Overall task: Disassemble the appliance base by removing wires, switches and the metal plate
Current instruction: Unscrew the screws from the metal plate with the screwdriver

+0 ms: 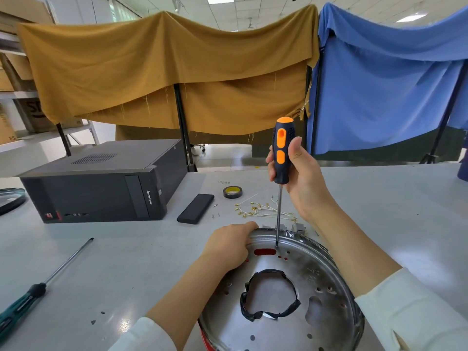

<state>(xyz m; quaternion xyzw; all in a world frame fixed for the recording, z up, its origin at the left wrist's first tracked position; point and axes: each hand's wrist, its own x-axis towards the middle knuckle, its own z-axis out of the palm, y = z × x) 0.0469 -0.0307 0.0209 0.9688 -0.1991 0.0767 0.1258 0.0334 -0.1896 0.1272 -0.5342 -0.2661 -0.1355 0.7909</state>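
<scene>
We see a plate (291, 323) of bright, smooth sheet metal, shiny enough to throw back the ceiling light, its centre hole edged with crinkled black tape (271, 312). The screwdriver (281, 158) has a matt navy and orange plastic grip, partly dimpled, and a polished steel shaft. A second screwdriver (38, 292) shows a black and teal grip and a duller metal shaft. The table (114, 262) looks like smooth pale laminate with a soft sheen. The computer (101, 183) is matt dark metal with a plastic front. The tape roll (232, 192) is glossy black. The drapes, ochre (164, 69) and blue (385, 79), are matt woven cloth with frayed hems. Our sleeves (410, 315) are white cloth.
</scene>
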